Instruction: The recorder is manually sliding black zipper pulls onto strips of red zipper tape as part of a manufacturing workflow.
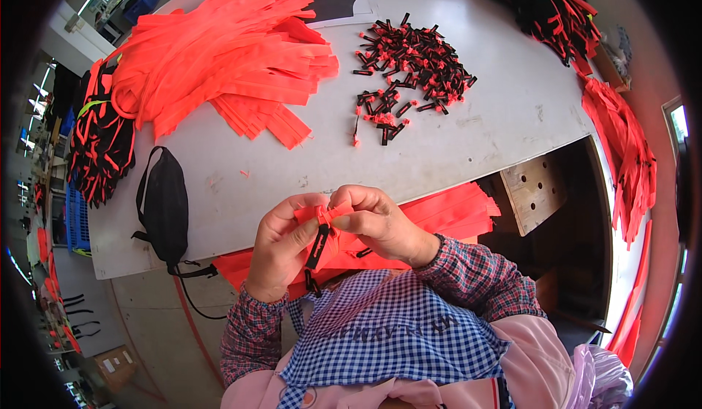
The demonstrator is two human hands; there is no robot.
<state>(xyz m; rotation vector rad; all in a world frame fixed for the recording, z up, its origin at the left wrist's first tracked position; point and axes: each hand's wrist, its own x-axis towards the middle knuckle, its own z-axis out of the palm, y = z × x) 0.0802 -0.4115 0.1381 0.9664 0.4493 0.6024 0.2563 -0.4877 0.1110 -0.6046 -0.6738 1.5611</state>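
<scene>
The left hand [281,241] and right hand [376,222] are close together, fingertips nearly meeting, each pinching between thumb and fingers. Below the left hand, its wrist [267,290] leads down to a steeply rising left forearm [252,332]. The left thumb [301,235] slants up toward the right hand; the right thumb [352,223] points back at the left, its index finger [360,195] bent above. The right forearm [479,274] slopes in from below and to the right of its hand.

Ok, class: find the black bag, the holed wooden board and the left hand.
Black bag [166,215], head view: body's middle.
Holed wooden board [529,196], head view: broad face.
Left hand [279,247], head view: thumb side.
</scene>
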